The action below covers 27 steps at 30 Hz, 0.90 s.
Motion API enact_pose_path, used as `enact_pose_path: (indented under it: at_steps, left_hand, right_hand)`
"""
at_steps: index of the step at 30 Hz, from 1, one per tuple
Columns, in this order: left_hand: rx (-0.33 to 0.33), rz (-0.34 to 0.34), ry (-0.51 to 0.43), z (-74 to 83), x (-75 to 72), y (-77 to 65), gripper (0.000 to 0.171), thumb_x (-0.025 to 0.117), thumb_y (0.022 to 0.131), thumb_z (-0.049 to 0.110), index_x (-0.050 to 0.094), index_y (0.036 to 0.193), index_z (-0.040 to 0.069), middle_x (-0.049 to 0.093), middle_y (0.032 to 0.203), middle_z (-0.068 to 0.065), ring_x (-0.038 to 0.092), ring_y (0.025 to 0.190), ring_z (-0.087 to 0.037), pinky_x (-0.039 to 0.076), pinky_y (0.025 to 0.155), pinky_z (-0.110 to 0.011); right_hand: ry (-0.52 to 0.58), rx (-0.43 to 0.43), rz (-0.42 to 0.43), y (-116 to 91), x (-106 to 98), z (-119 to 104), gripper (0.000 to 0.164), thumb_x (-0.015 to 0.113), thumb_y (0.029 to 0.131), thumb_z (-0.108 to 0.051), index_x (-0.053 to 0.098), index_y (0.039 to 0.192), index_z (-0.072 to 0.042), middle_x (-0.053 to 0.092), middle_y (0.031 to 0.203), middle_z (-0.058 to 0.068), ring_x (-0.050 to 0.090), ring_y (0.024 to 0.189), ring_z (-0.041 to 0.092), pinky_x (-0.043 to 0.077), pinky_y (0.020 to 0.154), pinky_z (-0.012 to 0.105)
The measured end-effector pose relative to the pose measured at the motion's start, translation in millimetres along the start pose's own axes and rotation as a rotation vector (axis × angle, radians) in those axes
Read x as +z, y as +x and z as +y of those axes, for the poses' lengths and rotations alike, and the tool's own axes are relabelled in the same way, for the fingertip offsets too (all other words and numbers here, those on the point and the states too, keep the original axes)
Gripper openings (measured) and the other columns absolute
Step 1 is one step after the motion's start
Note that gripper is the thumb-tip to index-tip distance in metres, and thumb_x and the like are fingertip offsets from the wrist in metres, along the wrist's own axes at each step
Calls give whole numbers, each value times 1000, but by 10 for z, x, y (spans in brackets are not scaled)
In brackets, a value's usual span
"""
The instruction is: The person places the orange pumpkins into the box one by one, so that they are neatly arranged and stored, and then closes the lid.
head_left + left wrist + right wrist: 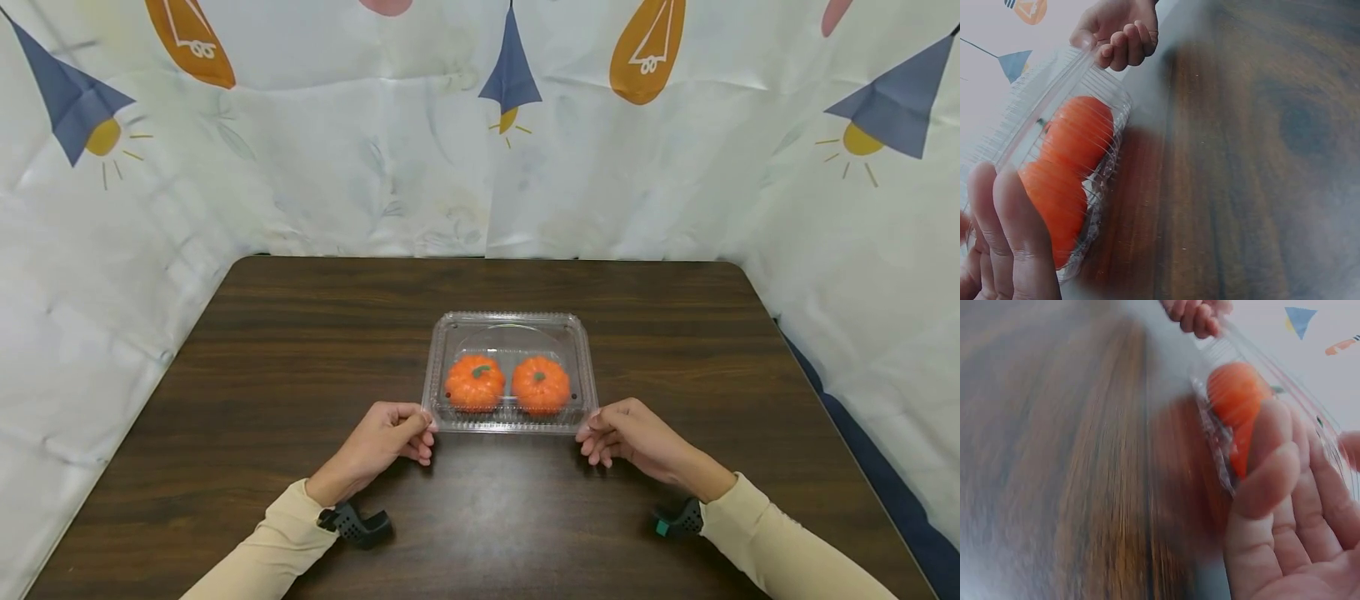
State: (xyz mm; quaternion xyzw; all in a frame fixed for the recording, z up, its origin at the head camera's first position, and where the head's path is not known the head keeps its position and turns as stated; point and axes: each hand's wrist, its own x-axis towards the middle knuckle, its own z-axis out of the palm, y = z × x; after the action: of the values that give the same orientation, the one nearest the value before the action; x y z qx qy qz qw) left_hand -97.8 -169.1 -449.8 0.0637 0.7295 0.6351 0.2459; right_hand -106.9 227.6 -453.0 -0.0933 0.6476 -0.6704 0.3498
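Note:
Near the middle of the table sits a clear plastic clamshell container (pixel 510 329), its lid seemingly down. Two small orange pumpkins with green stems lie inside, a left pumpkin (pixel 475 385) and a right pumpkin (pixel 541 387), side by side. My left hand (pixel 388 440) pinches the near left corner of the rim between thumb and finger. At the near right corner, my right hand (pixel 637 440) pinches the rim likewise. Both wrist views show the other fingers loosely bent below the rim; the left wrist view catches the pumpkins (pixel 1079 134) through the ribbed wall.
The dark wood-grain table (pixel 337 333) extends around the container. White printed cloth (pixel 315 167) hangs behind and along both sides of it. A black wrist device (pixel 360 525) is strapped to the left wrist, another device (pixel 681 521) to the right.

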Motion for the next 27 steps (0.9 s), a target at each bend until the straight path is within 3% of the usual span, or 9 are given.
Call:
enact_pose_path:
  at_steps: [4, 12, 19, 27]
  left_hand:
    - [-6, -16, 6, 12, -6, 9, 32, 52, 105, 9, 61, 105, -21, 65, 81, -6, 68, 67, -10, 65, 69, -30]
    - [-27, -52, 24, 35, -17, 10, 32, 51, 106, 10, 60, 105, -21, 63, 79, -2, 66, 66, -8, 64, 68, -28]
    - [-49, -93, 12, 61, -64, 27, 33, 51, 105, 9, 60, 108, -22, 64, 80, -1, 68, 67, -9, 64, 69, -28]
    - [-138, -136, -47, 92, -134, 75, 35, 52, 104, 13, 63, 112, -19, 70, 81, -1, 71, 70, -10, 65, 72, -31]
  right_hand:
    - [51, -22, 8, 12, 2, 11, 28, 50, 102, -10, 75, 94, -1, 78, 81, -3, 74, 72, 10, 58, 64, 22]
    - [48, -37, -18, 3, -17, 7, 30, 51, 105, -13, 78, 92, -9, 79, 83, -5, 76, 75, 8, 58, 65, 20]
    - [58, -29, -21, 3, -23, -1, 28, 53, 105, -14, 78, 95, -9, 80, 86, -4, 78, 79, 9, 61, 69, 23]
    - [143, 36, -34, 50, -55, 12, 27, 53, 102, -11, 79, 99, -6, 81, 89, 1, 79, 82, 13, 65, 75, 27]
